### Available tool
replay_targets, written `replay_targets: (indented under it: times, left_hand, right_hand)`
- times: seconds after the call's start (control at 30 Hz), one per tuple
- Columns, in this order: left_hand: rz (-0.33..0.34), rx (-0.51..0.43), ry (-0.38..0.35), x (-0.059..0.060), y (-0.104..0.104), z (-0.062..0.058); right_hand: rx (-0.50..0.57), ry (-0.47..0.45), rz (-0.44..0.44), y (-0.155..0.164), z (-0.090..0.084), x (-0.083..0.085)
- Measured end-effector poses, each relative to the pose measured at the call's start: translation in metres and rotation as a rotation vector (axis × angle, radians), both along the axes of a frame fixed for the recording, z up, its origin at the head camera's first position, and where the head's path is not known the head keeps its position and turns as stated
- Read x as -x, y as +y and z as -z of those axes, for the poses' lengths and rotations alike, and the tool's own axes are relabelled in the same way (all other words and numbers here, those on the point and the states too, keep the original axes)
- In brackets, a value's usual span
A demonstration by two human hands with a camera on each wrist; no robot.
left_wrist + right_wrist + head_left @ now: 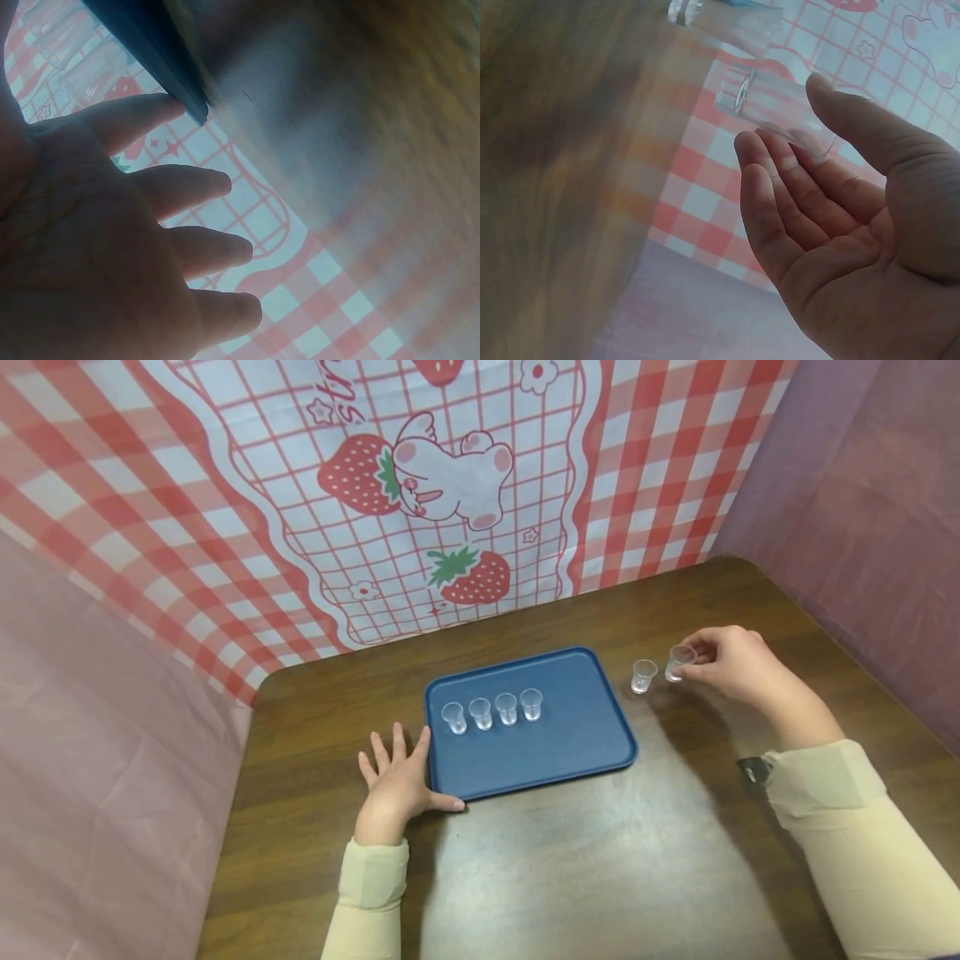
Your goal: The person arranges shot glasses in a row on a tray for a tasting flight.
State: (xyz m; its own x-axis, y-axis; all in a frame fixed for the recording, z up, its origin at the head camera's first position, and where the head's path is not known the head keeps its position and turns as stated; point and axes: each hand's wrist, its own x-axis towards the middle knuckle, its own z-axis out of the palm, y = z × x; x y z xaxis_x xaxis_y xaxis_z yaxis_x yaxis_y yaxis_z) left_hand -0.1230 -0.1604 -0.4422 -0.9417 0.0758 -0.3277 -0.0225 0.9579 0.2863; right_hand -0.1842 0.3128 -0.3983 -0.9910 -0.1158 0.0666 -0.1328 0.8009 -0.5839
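Observation:
My left hand (400, 787) lies with fingers spread at the near left corner of a blue tray (573, 731), the index finger and thumb along its rim. Several small clear shot glasses (481, 715) stand upright in a row on the tray's left half. Off to the right, my right hand (738, 667) pinches another shot glass (677, 672) between thumb and fingertips. Next to it on the table is a similar shot glass (642, 678), nearer the tray. In the right wrist view the thumb and curled fingers flank the pinched shot glass (776, 105).
All this is on a brown wooden table (540, 877). Behind it hangs a red-and-white checked cloth (645, 468) with strawberry prints. Pinkish curtains flank the table, the right curtain (862, 527) close to its edge.

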Motion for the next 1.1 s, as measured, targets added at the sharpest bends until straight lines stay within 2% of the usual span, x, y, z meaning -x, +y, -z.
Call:
replay_targets:
  times: [0.4,0.73,1.1]
  left_hand:
    - [-0.002,0.005,0.002,0.000,0.001,-0.002]
    - [-0.003,0.005,0.005,-0.001,0.001,-0.001]
    - [-0.008,0.007,0.014,-0.001,0.000,0.001]
  right_hand:
    - [0.036,0.029,-0.016,-0.013,-0.016,-0.004]
    - [0.036,0.034,-0.034,-0.026,-0.019,-0.003]
    - [0.022,0.046,-0.103,-0.049,-0.023,0.003]
